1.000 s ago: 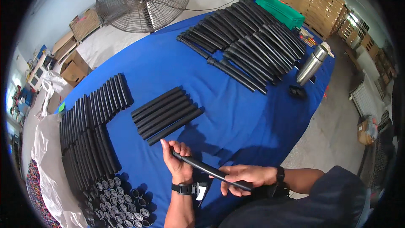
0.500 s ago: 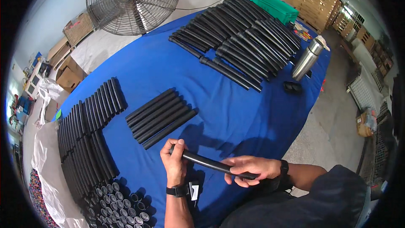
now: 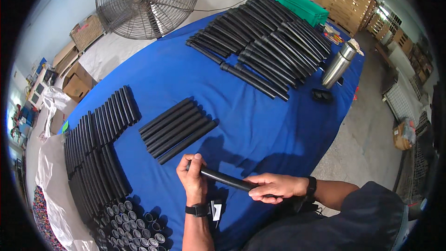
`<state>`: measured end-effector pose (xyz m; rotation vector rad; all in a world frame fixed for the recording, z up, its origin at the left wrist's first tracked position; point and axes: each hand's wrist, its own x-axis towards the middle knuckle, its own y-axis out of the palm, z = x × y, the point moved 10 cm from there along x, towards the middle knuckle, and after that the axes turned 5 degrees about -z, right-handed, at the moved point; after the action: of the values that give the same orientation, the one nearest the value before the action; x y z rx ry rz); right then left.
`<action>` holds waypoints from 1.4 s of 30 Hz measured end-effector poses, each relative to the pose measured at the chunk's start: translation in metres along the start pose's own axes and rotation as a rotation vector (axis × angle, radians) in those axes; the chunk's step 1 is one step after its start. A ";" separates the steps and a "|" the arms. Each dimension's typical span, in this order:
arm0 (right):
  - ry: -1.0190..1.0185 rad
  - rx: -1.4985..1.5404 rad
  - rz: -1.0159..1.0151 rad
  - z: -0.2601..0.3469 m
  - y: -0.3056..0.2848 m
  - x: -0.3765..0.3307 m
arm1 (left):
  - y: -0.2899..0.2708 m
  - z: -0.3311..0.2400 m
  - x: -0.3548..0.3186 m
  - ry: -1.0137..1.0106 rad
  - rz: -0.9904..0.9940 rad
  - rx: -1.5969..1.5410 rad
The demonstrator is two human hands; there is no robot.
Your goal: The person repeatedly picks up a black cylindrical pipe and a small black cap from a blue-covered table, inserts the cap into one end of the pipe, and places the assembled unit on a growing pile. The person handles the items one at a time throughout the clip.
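Observation:
Between my two hands a black tube (image 3: pixel 225 177) lies aslant, its left end higher. My left hand (image 3: pixel 191 175) is closed round that left end, thumb on top. At the other end my right hand (image 3: pixel 277 187) wraps the tube, and its fingers hide that tip. Just beyond my left hand, a small row of black tubes (image 3: pixel 176 129) rests on the blue cloth (image 3: pixel 241 125). Beside my left wrist lies a small white piece (image 3: pixel 217 211) with a dark, thin item, partly hidden by shadow.
More black tubes (image 3: pixel 95 153) lie stacked at the left, above several round grey-and-black caps (image 3: pixel 132 225). Far back are tubes with collared ends (image 3: pixel 260 42), a green crate (image 3: pixel 302 8) and a steel flask (image 3: pixel 339 65). A large fan (image 3: pixel 148 2) stands beyond the table.
My right hand has closed more tightly over the right end of the tube, its fingers now drawn together. My left hand has hardly moved.

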<state>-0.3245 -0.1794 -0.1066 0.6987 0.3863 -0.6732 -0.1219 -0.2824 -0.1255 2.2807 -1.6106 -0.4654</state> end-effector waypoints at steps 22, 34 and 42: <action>0.062 0.331 0.147 0.012 0.011 -0.009 | 0.009 -0.001 -0.002 -0.070 0.041 -0.085; -0.017 0.069 -0.063 0.014 -0.004 -0.004 | 0.011 -0.001 -0.002 -0.115 0.033 -0.100; -0.090 -0.237 -0.143 0.018 -0.007 0.003 | -0.002 0.001 0.002 -0.005 -0.024 -0.127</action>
<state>-0.3250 -0.1973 -0.0991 0.4173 0.4277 -0.7772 -0.1199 -0.2841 -0.1273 2.2084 -1.5122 -0.5639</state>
